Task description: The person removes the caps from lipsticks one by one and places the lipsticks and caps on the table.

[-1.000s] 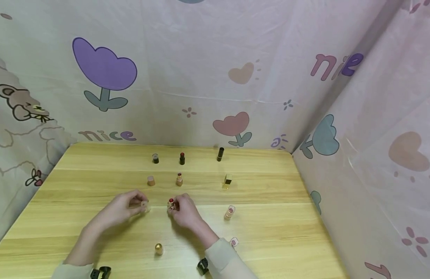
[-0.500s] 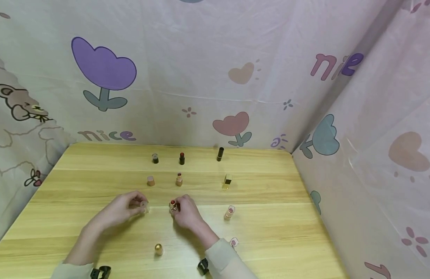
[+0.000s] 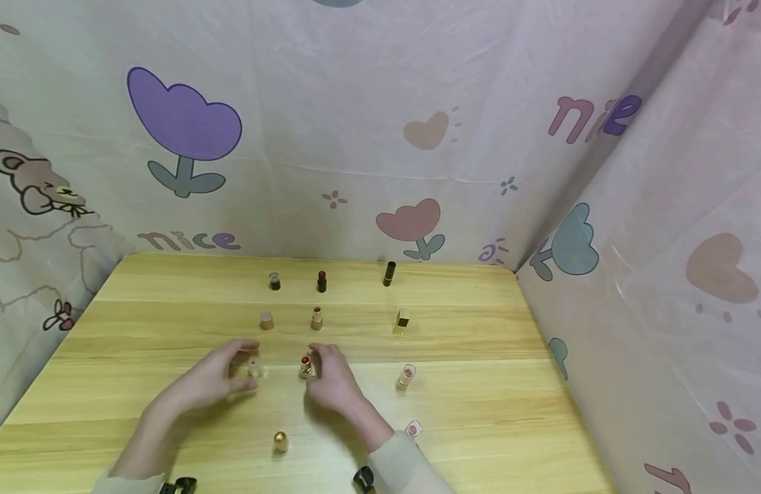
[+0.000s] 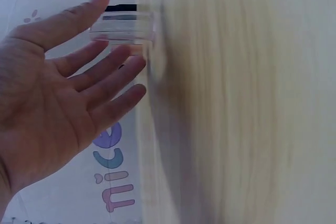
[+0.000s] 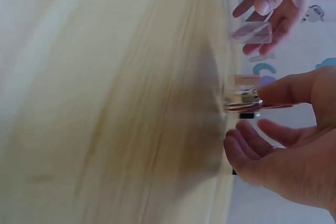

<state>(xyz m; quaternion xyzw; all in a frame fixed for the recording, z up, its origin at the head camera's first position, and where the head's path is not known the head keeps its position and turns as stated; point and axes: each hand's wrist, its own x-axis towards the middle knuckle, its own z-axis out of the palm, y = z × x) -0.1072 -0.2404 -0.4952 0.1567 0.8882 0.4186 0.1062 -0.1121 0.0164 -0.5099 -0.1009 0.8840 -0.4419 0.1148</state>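
Lipstick point(image 3: 305, 368), red tip up: standing on table point(image 3: 491, 412), between left hand point(image 3: 215, 376) and right hand point(image 3: 335, 384), just beside fingers of latter. Right hand: thumb and fingers parted, moderately wide; contact with lipstick impossible to tell. Left hand: wide, thumb and fingers spread to either side of clear cap point(image 3: 255, 368). Room between clear cap and lipstick: one gap, wider than either piece. Near side: gold cap point(image 3: 281, 442), well apart from both hands. Far side: brown cap point(image 3: 267, 321) and brown lipstick point(image 3: 317, 320); farther back, black lipstick point(image 3: 322, 282) and black tube point(image 3: 389, 274) near far table edge, curtain point(image 3: 331, 137) directly behind. Right side: pink tube point(image 3: 406, 377), well apart from right hand, well in from right table edge. Left side: broad strip of wood between left hand and left table edge.
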